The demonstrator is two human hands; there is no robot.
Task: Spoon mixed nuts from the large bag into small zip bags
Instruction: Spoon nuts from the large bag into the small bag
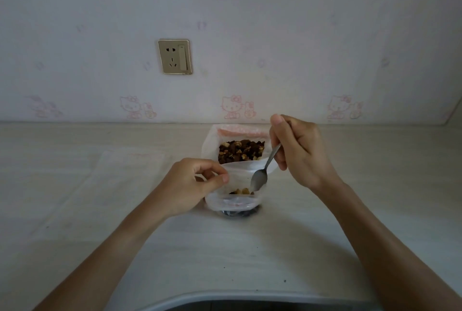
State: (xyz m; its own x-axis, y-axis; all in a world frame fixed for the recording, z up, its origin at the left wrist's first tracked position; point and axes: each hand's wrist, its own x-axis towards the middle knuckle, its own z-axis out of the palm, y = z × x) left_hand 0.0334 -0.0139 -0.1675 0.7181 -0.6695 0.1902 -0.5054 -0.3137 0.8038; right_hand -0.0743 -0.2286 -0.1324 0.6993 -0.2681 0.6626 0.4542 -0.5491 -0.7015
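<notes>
While both hands work, flat empty bags (pixel 130 160) lie left, wall socket (pixel 175 56) behind.

Wall socket (pixel 175 56): sitting on the papered wall (pixel 300 35), gold frame.
Cartoon cats (pixel 232 106): running along the wall's base.
Countertop (pixel 75 185): lying pale.

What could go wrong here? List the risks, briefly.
1. The left hand pinches only one side of the small zip bag; its mouth might sag shut and nuts could spill on the table.
2. The right hand holds the spoon close to the large bag, which could be knocked over.
</notes>
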